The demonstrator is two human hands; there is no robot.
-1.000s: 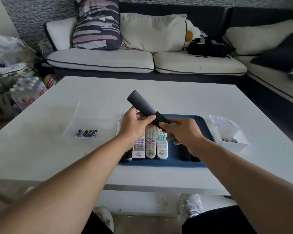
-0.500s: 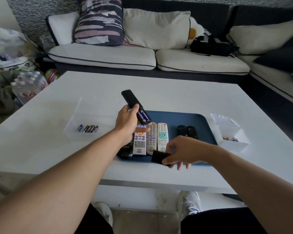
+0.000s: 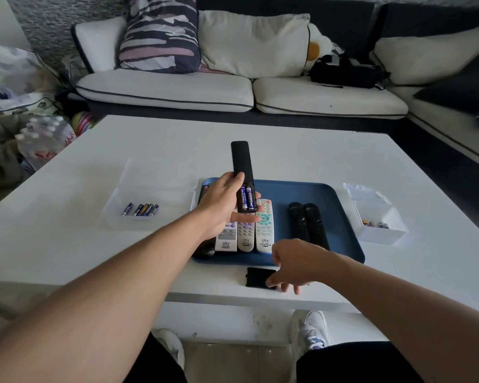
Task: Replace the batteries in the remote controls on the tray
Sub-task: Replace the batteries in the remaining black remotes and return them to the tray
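My left hand [image 3: 221, 205] grips a black remote [image 3: 242, 167] above the blue tray [image 3: 340, 217], back side up. Its compartment is uncovered and shows two blue batteries [image 3: 246, 199]. The black battery cover [image 3: 257, 277] lies flat on the white table in front of the tray. My right hand [image 3: 296, 264] hovers over the cover's right end, thumb tip touching it and fingers loosely spread. On the tray lie three white remotes [image 3: 263, 228] side by side and two black remotes [image 3: 307, 222] to their right.
A clear box [image 3: 114, 214] left of the tray holds several blue batteries [image 3: 141, 210]. A small white box [image 3: 393, 236] with an open lid, right of the tray, holds a few batteries [image 3: 376, 224]. A sofa stands behind the table [image 3: 288, 150].
My right hand pulled the cover off the remote, carried it down to the table's front edge and laid it flat. My left hand turned the remote straighter, exposing the batteries.
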